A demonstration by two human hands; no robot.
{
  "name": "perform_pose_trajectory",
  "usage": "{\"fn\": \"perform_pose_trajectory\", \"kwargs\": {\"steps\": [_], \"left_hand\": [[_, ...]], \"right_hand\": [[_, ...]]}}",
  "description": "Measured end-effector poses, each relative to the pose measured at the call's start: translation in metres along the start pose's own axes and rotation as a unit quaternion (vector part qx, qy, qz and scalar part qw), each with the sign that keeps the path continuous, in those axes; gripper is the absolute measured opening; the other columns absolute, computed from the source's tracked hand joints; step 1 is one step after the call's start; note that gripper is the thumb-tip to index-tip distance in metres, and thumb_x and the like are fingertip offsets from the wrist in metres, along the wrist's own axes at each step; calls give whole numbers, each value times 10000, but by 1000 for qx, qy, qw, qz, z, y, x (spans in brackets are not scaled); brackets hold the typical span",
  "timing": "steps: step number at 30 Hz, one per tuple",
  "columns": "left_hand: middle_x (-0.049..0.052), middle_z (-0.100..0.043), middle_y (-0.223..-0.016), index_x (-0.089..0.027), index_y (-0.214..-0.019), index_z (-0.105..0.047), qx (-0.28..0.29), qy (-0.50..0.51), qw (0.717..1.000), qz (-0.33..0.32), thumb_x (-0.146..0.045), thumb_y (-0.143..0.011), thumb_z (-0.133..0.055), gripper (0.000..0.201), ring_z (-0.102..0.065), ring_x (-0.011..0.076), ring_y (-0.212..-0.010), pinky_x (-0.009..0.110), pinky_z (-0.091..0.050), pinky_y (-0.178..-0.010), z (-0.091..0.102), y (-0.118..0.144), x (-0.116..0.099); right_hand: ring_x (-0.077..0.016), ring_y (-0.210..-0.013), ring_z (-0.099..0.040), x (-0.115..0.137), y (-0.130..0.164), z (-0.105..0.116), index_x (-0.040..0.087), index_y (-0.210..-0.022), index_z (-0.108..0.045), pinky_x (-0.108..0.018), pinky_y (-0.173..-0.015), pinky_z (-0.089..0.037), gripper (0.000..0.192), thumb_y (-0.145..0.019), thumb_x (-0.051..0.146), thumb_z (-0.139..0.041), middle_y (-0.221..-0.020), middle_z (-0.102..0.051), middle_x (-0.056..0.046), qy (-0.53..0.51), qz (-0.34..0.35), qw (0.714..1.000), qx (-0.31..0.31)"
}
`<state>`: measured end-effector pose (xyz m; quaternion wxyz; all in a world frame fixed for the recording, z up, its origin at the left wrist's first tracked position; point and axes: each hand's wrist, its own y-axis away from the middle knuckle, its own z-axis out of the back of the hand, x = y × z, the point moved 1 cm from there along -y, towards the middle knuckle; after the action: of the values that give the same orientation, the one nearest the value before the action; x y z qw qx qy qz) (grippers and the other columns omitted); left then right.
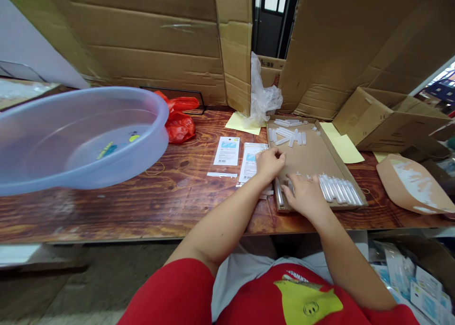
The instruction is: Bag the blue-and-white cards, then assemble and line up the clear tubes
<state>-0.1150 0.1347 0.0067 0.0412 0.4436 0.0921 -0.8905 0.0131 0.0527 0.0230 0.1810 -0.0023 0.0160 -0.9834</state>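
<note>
My left hand point(270, 165) is over the left rim of a shallow cardboard tray point(313, 157), its fingers curled together; whatever they hold, if anything, is too small to make out. Lower in the tray, my right hand point(305, 192) rests over clear plastic tubes, thumb and fingers apart. A row of these clear tubes point(341, 190) lines the tray's near side. One clear tube point(279, 194) lies in the near left corner. Smaller translucent pieces point(289, 135) lie loose at the far left of the tray. Beside my left hand is a stack of printed packets point(248, 166).
A single printed packet point(226, 151) lies left of the stack. A large translucent blue basin point(156, 121) stands at left, with a red plastic bag point(180, 121) behind it. At right are a tan container point(394, 178) of white pieces and an open cardboard box point(369, 116).
</note>
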Motion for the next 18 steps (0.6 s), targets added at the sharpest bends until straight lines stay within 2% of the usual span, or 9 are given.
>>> {"fn": "perform_pose_trajectory", "kwargs": {"steps": [3,5,9,15,18], "left_hand": [[32,-788,-946,-233,-847,-731,-4,-5,1000,1,-327,-906,-601,171,-701,217,-959,353,-453,-954,0,1,0],[33,-788,-936,-228,-839,-732,-6,-11,1000,2,-319,-900,-612,163,-699,222,-962,367,-438,-979,-1,1,-1],[33,-787,-930,-220,-817,-731,-14,-21,1000,1,-299,-888,-635,143,-688,231,-999,393,-400,-1035,-4,1,0],[37,-785,-924,-215,-805,-732,-22,-23,999,-3,-278,-893,-642,141,-682,241,-1004,417,-394,-1045,-5,2,2],[37,-783,-885,-207,-771,-723,-28,-25,999,-15,-258,-885,-659,140,-686,250,-974,445,-410,-1028,-2,6,-2]], "right_hand": [[-275,-1027,-640,4,0,-1,169,-1180,-644,-401,-922,-289,299,-999,272,-430,-1098,-709,-125,-57,72,996,-4],[-264,-1015,-626,5,-1,-3,177,-1195,-644,-407,-934,-286,314,-976,212,-422,-1078,-691,-114,-75,88,993,5],[-275,-1012,-597,5,-4,-5,182,-1191,-637,-425,-953,-295,324,-917,193,-466,-1037,-652,-104,-97,81,992,21],[-303,-1058,-566,5,-11,0,164,-1156,-624,-462,-968,-314,326,-849,193,-516,-1106,-594,-134,-92,58,993,43],[-307,-1101,-552,-2,-9,4,162,-1072,-632,-462,-969,-308,249,-846,185,-528,-1101,-596,-134,-97,67,991,57]]}}
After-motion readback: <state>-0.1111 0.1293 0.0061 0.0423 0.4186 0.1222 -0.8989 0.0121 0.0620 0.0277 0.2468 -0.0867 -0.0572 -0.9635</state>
